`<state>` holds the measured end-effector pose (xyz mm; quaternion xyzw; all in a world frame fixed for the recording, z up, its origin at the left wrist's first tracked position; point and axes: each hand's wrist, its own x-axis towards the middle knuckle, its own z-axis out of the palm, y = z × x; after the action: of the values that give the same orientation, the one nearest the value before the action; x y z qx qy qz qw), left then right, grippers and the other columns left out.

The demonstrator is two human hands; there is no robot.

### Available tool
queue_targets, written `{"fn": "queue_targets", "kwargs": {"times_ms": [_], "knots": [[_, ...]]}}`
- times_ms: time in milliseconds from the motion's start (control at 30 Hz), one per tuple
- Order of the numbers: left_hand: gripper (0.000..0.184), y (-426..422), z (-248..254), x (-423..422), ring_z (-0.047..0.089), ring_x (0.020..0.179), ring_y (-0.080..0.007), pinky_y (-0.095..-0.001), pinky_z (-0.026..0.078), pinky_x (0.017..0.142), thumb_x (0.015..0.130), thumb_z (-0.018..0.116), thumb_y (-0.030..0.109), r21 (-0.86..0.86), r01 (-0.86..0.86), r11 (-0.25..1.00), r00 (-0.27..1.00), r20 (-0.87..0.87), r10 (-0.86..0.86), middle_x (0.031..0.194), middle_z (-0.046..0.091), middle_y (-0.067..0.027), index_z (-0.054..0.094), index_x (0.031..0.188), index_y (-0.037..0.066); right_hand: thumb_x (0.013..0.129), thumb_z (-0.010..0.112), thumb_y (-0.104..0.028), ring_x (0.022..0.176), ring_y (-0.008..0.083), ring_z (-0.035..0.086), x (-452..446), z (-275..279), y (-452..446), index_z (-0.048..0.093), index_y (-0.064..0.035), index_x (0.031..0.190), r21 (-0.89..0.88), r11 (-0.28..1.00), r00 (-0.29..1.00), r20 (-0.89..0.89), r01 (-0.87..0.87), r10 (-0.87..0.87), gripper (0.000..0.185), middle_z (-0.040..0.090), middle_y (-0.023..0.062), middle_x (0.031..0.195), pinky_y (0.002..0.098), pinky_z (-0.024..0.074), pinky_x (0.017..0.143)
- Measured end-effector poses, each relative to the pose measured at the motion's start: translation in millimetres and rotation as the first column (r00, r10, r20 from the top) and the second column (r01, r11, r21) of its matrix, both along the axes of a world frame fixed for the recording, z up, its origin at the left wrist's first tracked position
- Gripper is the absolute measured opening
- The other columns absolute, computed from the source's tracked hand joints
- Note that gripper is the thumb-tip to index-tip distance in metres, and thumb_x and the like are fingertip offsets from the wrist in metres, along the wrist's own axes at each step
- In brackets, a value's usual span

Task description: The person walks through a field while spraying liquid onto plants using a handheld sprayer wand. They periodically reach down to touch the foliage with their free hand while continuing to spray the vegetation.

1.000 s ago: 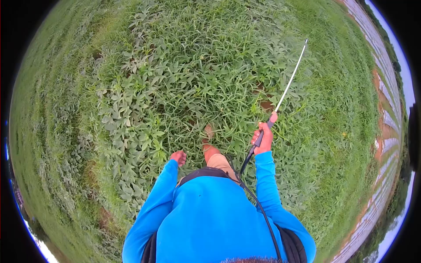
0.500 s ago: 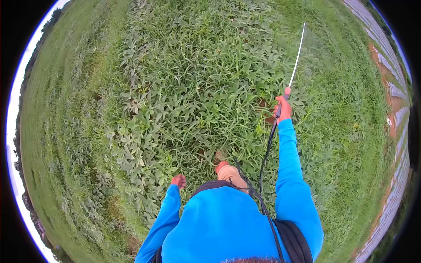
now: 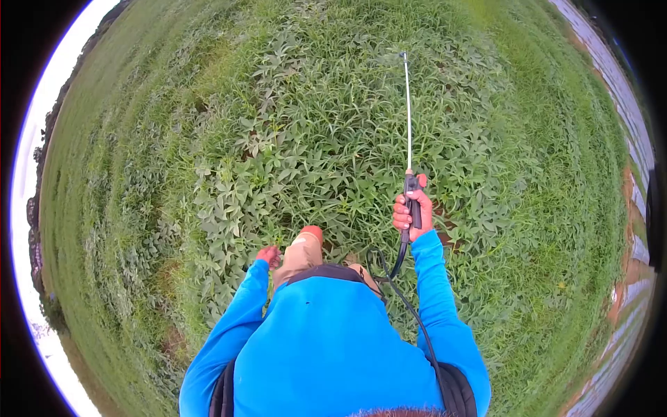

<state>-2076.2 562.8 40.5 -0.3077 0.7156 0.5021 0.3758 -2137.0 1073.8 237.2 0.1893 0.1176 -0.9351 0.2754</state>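
At the far left edge of the frame, a curved band of bright sky [image 3: 68, 69] is bordered by a dark line of trees [image 3: 33, 215]. From there, the ground is covered by green grass and leafy plants [image 3: 236, 201], which are spread across most of the frame.

Left of the lower centre, the left hand [image 3: 269, 256] is held low beside the person's thigh, just above the foliage in the view. Its fingers are seen loosely curled; whether anything is held in them cannot be told, since the palm is hidden. Next to it, a bent leg in tan shorts [image 3: 297, 262] is shown, the reddish knee [image 3: 313, 233] pointed up the frame. The lower centre is filled by a blue long-sleeved shirt [image 3: 326, 347], flanked by black shoulder straps [image 3: 458, 393].

Right of centre, a spray wand [image 3: 408, 118] is gripped by the right hand [image 3: 415, 215], its fingers wrapped around the black handle [image 3: 415, 201]. A red knob [image 3: 422, 181] is seen at the top of the handle. The thin, pale shaft is pointed almost straight up, its tip set over the plants in the upper part of the frame. From the handle's lower end, a black hose [image 3: 417, 313] is looped near the waist and run down across the shirt. At the far right edge, pale strips of ground [image 3: 639, 201] are seen beyond the greenery.
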Motion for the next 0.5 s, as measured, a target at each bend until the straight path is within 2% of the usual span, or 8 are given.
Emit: {"fn": "queue_targets", "kwargs": {"times_ms": [67,133,233,267,333,433,467,500], "knots": [[0.041,-8,0,19,0.058,0.061,-0.0206,-0.033,0.046,0.056,0.085,0.047,0.044,-0.051,0.013,0.999,1.0,0.022,-0.012,0.082,0.062,-0.0085,0.061,0.093,0.006,0.079,0.052,-0.028,0.039,0.0092,0.036,-5,8,-20,0.046,-0.008,0.075,-0.079,0.992,0.995,-0.007,-0.099,0.099,0.021,0.039,-0.0014,0.054,0.0248,0.0336,0.036],[0.039,-6,14,32,0.058,0.063,-0.0208,-0.0373,0.046,0.057,0.081,0.049,0.043,-0.175,0.201,0.964,0.979,0.05,-0.196,0.079,0.063,-0.0089,0.062,0.093,0.008,0.078,0.051,-0.029,0.039,0.0088,0.034,-12,13,-37,0.045,-0.0082,0.075,-0.108,0.976,0.982,-0.016,-0.188,0.188,0.022,0.038,-0.0016,0.055,0.0244,0.0322,0.036],[0.04,-7,6,41,0.061,0.073,-0.0243,-0.038,0.048,0.067,0.079,0.05,0.041,-0.291,0.201,0.935,0.976,-0.027,-0.218,0.087,0.065,-0.0132,0.064,0.095,0.006,0.077,0.052,-0.029,0.038,0.0077,0.033,-26,19,-59,0.045,-0.009,0.074,-0.107,0.952,0.957,0.0,-0.287,0.289,0.021,0.038,-0.0019,0.055,0.0235,0.0304,0.035],[0.04,-7,-1,39,0.061,0.073,-0.0243,-0.038,0.048,0.067,0.079,0.05,0.041,-0.293,0.189,0.937,0.978,-0.027,-0.206,0.087,0.065,-0.0132,0.064,0.095,0.006,0.077,0.052,-0.029,0.038,0.0077,0.033,-32,20,-66,0.045,-0.009,0.074,-0.109,0.948,0.954,-0.001,-0.299,0.301,0.021,0.038,-0.0019,0.055,0.0235,0.0304,0.035],[0.042,-9,-28,29,0.062,0.079,-0.0266,-0.0366,0.048,0.073,0.078,0.051,0.04,-0.3,0.283,0.911,0.917,-0.193,-0.349,0.092,0.065,-0.0153,0.064,0.095,0.004,0.077,0.053,-0.028,0.037,0.0072,0.033,-49,24,-78,0.045,-0.0093,0.074,-0.121,0.917,0.924,-0.021,-0.381,0.382,0.021,0.037,-0.0023,0.054,0.0226,0.0303,0.034],[0.042,6,-39,-12,0.062,0.079,-0.0262,-0.0364,0.049,0.072,0.08,0.05,0.04,-0.222,0.341,0.914,0.895,-0.222,-0.388,0.092,0.065,-0.0142,0.064,0.096,0.003,0.077,0.053,-0.028,0.038,0.0065,0.034,-83,22,-97,0.045,-0.0095,0.075,-0.114,0.866,0.873,-0.027,-0.487,0.488,0.021,0.039,-0.0023,0.055,0.0222,0.0304,0.034],[0.042,15,-35,-25,0.062,0.073,-0.0225,-0.0365,0.049,0.063,0.083,0.048,0.041,-0.099,0.239,0.966,0.957,-0.147,-0.252,0.088,0.066,-0.0111,0.062,0.096,0.004,0.077,0.053,-0.028,0.038,0.0064,0.034,-96,21,-104,0.045,-0.0095,0.075,-0.108,0.838,0.844,-0.031,-0.535,0.535,0.021,0.04,-0.0023,0.055,0.0223,0.0304,0.034],[0.042,21,-42,-42,0.061,0.067,-0.0201,-0.0346,0.045,0.051,0.085,0.044,0.045,0.037,0.015,0.999,0.99,0.136,-0.02,0.085,0.065,-0.0092,0.06,0.095,0.007,0.078,0.052,-0.028,0.038,0.0062,0.035,-110,20,-111,0.044,-0.0097,0.075,-0.1,0.811,0.818,-0.052,-0.576,0.574,0.02,0.04,-0.0023,0.055,0.0221,0.0309,0.034]]}}
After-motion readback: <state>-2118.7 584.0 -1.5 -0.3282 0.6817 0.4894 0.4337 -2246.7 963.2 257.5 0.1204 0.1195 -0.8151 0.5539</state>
